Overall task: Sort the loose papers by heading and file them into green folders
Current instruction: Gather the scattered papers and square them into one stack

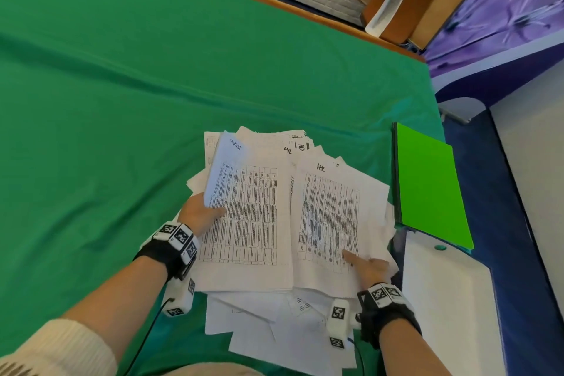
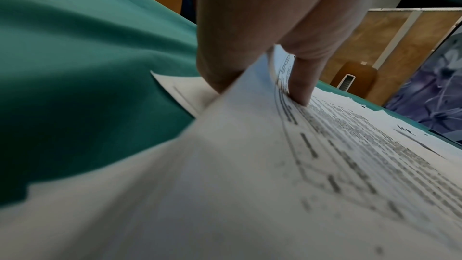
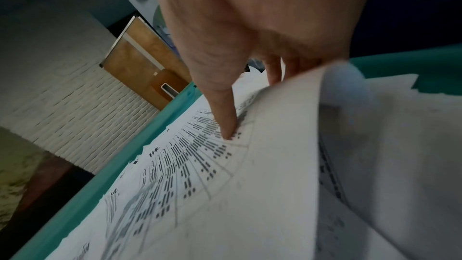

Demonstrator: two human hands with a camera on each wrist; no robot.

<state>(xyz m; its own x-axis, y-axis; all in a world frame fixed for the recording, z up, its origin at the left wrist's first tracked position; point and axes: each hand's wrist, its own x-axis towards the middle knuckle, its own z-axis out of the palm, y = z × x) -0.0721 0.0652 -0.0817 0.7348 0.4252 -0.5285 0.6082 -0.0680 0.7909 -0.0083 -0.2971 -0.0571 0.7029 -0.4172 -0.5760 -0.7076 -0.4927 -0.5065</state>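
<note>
I am holding a sheaf of printed sheets in each hand over the loose papers (image 1: 274,323) scattered on the green cloth (image 1: 122,101). My left hand (image 1: 198,214) is pinching the left sheaf (image 1: 247,217) at its left edge — thumb lying on the printed table, fingers tucked underneath; in the left wrist view the thumb (image 2: 302,86) is pressing down on the top page while the other fingers are going under the curling edge. The heading written at the top of this sheaf is too small for me to read.

My right hand (image 1: 367,267) is gripping the right sheaf (image 1: 332,223) near its lower right corner, thumb stretched flat across the print and the fingers curled beneath the pages. In the right wrist view the thumb (image 3: 222,106) is pointing down onto the rows of text, and the paper edge is bending up beside it. This sheaf is carrying a handwritten heading that looks like "HR".

The two sheaves are lying side by side, their inner edges touching or nearly so — I cannot tell which.

The green folder (image 1: 430,183) is lying closed on the cloth just to the right of the pile, with a white folder (image 1: 448,299) beside it, nearer to me.
</note>
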